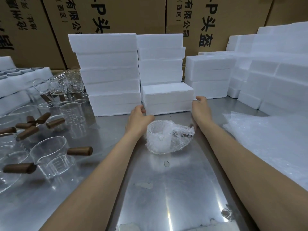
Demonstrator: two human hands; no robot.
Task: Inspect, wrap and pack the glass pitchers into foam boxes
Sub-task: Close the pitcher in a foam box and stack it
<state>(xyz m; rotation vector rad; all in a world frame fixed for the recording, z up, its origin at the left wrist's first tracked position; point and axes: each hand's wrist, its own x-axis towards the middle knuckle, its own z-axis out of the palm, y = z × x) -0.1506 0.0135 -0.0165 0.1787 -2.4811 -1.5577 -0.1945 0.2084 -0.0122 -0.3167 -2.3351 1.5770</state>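
The wrapped pitcher [168,137] sits upright in its bubble wrap on the steel table [166,189], between the two forearms and just in front of a single foam box [167,99] that both hands are taking hold of. The left hand [138,116] curls its fingers round the box's lower left corner; the right hand [200,105] lies against the box's right end with its thumb hooked over the corner — how its other fingers lie I cannot tell, since they are hidden behind the wrist. The box's left edge stands just beside a tall stack of foam boxes [108,72], and a second stack [160,59] rises right behind it, so it is hemmed in on two sides. To its right a strip of bare table runs back to a lower stack [208,75]. Bare glass pitchers with wooden handles [50,157] crowd the table's left part, well apart from the wrapped one. A heap of bubble wrap sheets [266,139] covers the right side, near the right forearm. The nearest stretch of tabletop — from the wrapped pitcher to the front edge — lies open between the arms.
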